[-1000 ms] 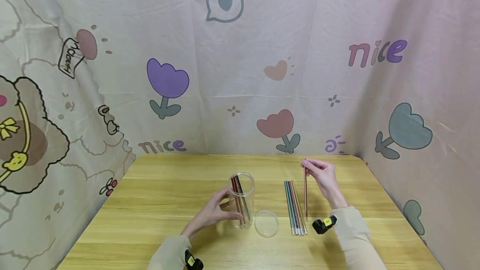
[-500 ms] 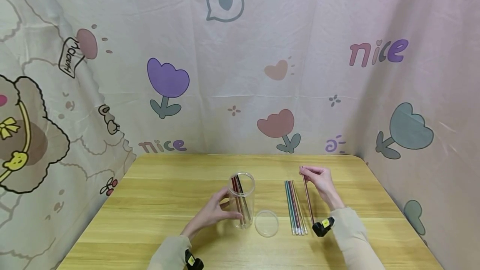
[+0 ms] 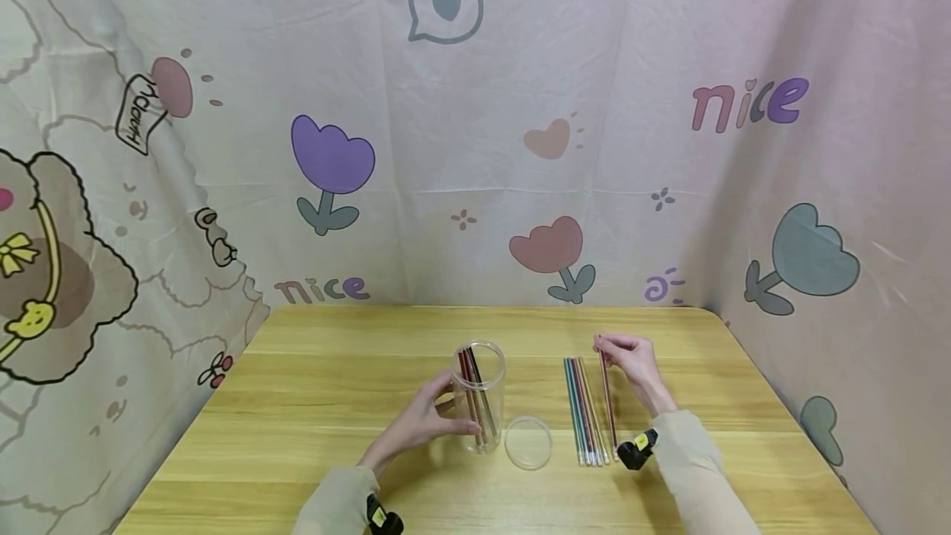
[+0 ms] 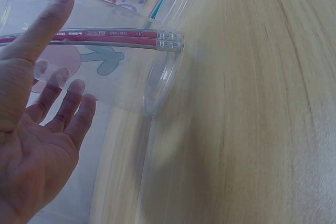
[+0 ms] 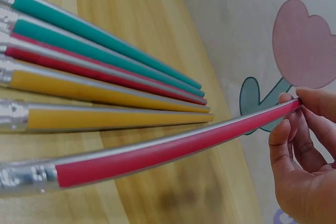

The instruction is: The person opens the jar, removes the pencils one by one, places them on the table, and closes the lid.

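My left hand (image 3: 422, 421) grips a tall clear jar (image 3: 492, 415) from its left side, thumb in front and fingers round the back. Inside the open jar lean several pencils (image 3: 475, 399); in the left wrist view two are striped red with eraser ends at the jar's base. With thumb and fingertips, my right hand (image 3: 634, 362) pinches a red-striped pencil (image 5: 168, 150) by its far end. Its eraser end points toward me, low over the table. Beside it lies a row of several pencils (image 3: 584, 411), striped green, red and yellow in the right wrist view.
A round clear lid (image 3: 528, 443) lies flat on the wooden table (image 3: 334, 386) between the jar and the pencil row. Behind and at the sides hangs a printed cloth (image 3: 475, 147). Each wrist wears a small black camera (image 3: 636, 450).
My right hand has come lower and slightly nearer with the red pencil. The pencil's eraser end swung right, then partly back toward the row. My left hand and the jar stay put.
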### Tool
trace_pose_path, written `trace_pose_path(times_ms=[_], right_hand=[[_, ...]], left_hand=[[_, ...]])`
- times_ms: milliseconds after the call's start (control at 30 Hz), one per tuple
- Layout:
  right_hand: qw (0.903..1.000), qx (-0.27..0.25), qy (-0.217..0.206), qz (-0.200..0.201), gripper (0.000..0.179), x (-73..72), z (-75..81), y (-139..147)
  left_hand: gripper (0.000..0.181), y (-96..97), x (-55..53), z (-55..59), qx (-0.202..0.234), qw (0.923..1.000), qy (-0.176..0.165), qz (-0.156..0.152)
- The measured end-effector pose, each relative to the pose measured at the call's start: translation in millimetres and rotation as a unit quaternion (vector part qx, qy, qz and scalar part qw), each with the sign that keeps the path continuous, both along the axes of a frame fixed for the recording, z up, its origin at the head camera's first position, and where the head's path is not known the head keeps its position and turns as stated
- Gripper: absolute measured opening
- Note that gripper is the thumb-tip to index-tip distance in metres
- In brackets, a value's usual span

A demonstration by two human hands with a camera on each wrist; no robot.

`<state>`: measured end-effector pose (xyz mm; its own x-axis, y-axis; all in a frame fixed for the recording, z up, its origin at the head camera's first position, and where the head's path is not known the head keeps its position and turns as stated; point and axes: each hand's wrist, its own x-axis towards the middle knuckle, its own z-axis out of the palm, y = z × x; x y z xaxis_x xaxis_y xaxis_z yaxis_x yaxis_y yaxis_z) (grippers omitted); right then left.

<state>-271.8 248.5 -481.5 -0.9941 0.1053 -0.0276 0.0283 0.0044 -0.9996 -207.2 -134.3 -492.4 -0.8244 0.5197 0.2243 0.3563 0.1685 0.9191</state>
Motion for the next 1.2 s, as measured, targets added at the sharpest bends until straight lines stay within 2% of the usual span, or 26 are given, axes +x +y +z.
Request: trace_pose_path(times_ms=[267, 733, 933, 1200], right_hand=[[0.9989, 0.045, -0.012, -0.009, 0.034, -3.9, -5.2, -2], [0.9975, 0.047, -0.046, 0.023, 0.043, -2.8, -12.4, -4], [0.9959, 0.066, -0.056, 0.025, 0.043, -3.2, -16.7, -5], [0.9930, 0.106, -0.047, 0.021, 0.037, -6.1, -25.3, -9]], left_hand=[[0.078, 0.0, -0.4, -0.8, -0.001, 1.0000, 0.001, 0.003], [0.081, 0.6, -0.7, -0.2, 0.004, 1.0000, -0.004, 0.001], [0.082, 0.5, 0.2, 1.3, 0.006, 0.9999, -0.012, 0.002], [0.080, 0.6, 0.6, 1.7, 0.007, 1.0000, -0.007, 0.000]])
